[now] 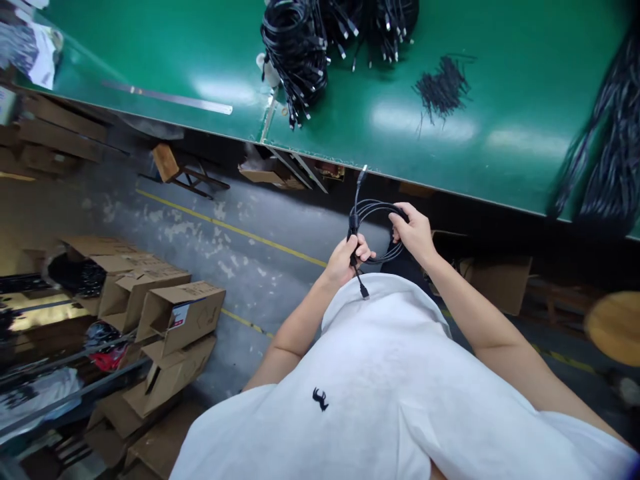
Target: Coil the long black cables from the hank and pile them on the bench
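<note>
A black cable coil (376, 208) is held in front of my white shirt, below the edge of the green table (165, 60). My left hand (346, 259) is closed round the coil's left side, where the strands are gathered; one plug end sticks up and another hangs down over the shirt. My right hand (414, 232) is closed on the right side of the same coil. A big heap of coiled black cables (299, 47) lies on the table ahead, with a small pile of black ties (443, 87) to its right.
More black cables (607, 153) drape over the table's right end. A metal ruler (167, 98) lies on the table at left. Open cardboard boxes (175, 320) stand on the floor at left, and a wooden stool (614, 325) is at right.
</note>
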Demonstrator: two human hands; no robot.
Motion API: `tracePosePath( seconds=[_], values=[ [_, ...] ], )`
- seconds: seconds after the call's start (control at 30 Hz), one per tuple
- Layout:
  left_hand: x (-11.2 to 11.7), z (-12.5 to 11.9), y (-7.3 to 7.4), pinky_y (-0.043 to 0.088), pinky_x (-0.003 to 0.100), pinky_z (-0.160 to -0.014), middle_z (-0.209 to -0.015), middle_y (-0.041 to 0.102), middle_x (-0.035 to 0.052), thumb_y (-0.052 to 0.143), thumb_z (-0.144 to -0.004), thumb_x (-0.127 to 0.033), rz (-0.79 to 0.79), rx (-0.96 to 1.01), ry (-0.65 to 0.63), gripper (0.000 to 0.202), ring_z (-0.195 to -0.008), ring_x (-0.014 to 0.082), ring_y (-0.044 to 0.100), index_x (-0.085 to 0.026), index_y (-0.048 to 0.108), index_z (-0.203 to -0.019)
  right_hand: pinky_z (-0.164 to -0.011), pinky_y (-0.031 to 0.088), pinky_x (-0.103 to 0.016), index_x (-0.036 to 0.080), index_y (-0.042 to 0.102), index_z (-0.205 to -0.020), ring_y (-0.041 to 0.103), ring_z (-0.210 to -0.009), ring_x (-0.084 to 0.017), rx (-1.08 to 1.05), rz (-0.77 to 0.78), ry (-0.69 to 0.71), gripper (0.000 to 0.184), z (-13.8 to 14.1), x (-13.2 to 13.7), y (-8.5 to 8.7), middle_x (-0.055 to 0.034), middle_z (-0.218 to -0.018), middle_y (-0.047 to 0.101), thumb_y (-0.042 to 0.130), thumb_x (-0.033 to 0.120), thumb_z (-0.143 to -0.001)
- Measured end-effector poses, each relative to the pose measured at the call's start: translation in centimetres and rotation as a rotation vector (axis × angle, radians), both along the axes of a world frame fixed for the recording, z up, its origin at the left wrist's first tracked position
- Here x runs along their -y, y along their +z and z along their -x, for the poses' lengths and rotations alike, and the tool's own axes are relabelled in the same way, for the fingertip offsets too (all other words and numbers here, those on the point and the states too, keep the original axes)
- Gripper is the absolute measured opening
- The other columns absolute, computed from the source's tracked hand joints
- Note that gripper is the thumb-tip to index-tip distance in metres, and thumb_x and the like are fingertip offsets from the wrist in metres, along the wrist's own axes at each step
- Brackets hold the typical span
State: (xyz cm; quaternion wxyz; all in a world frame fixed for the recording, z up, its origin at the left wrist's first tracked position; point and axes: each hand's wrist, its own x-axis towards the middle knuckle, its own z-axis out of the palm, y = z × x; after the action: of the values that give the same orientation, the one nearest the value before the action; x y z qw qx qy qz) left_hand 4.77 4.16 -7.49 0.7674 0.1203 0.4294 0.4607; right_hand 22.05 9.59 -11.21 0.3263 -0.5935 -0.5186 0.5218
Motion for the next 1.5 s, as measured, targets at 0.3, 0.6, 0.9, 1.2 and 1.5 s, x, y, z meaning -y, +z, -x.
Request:
tracePosePath(
  seconds=[0.3, 0.6, 0.9, 1.2, 1.5],
  values=[
    [-8.1, -2.6, 1.5, 0.045, 0.022, -0.062, -0.053, 0.028, -0.0093, 0.063, -0.091, -0.040, 0.127, 0.052, -0.174, 0.036, -0.046, 0.0046, 0.031, -0.015, 0.049, -0.070, -0.074, 0.046, -0.030, 0.020, 0.053, -0.137, 0.063, -0.102, -0.025, 0.447, -0.549, 0.827, 0.046, -3.1, -13.0, 2.3, -0.0103, -0.117, 0.067, 0.047, 0.027, -0.092],
    [-13.3, -5.6, 3.0, 0.042, 0.020, -0.053, -0.051, 0.025, -0.0098, 0.062, -0.092, -0.039, 0.275, 0.100, -0.140, 0.036, -0.043, 0.0043, 0.028, -0.016, 0.046, -0.068, -0.090, 0.044, -0.041, 0.015, 0.046, -0.142, 0.054, -0.114, -0.030, 0.400, -0.649, 0.864, 0.054, -5.2, -18.5, 3.0, -0.0177, -0.139, 0.050, 0.054, 0.026, -0.090],
    [-14.9, -7.3, 4.2, 0.033, 0.018, -0.041, -0.051, 0.026, -0.0103, 0.062, -0.092, -0.037, 0.448, 0.101, -0.089, 0.033, -0.038, 0.0042, 0.028, -0.017, 0.045, -0.072, -0.074, 0.044, -0.031, 0.015, 0.067, -0.091, 0.059, -0.084, -0.019, 0.165, -0.497, 1.039, 0.018, -4.4, -19.9, 1.1, -0.0090, -0.092, 0.067, 0.049, 0.018, -0.090],
    [-16.7, -9.2, 3.3, 0.043, 0.020, -0.054, -0.052, 0.034, -0.0096, 0.063, -0.090, -0.046, 0.236, -0.232, 0.260, 0.036, -0.044, 0.0045, 0.039, -0.018, 0.046, -0.074, -0.044, 0.035, -0.018, 0.018, 0.055, -0.080, 0.032, -0.046, -0.004, -0.773, 0.651, 0.050, 0.030, -3.7, -17.8, -2.8, 0.0084, -0.057, 0.036, 0.072, 0.044, -0.079],
    [-16.6, -12.3, 0.3, 0.039, 0.021, -0.055, -0.053, 0.032, -0.0088, 0.066, -0.082, -0.058, 0.015, -0.430, 0.424, 0.045, -0.047, 0.0050, 0.033, -0.018, 0.048, -0.072, -0.038, 0.033, -0.016, 0.021, 0.045, -0.075, 0.024, -0.041, -0.004, -0.970, 1.041, -0.232, 0.046, -2.3, -16.9, -2.5, 0.0120, -0.050, 0.023, 0.073, 0.056, -0.079]
  ],
)
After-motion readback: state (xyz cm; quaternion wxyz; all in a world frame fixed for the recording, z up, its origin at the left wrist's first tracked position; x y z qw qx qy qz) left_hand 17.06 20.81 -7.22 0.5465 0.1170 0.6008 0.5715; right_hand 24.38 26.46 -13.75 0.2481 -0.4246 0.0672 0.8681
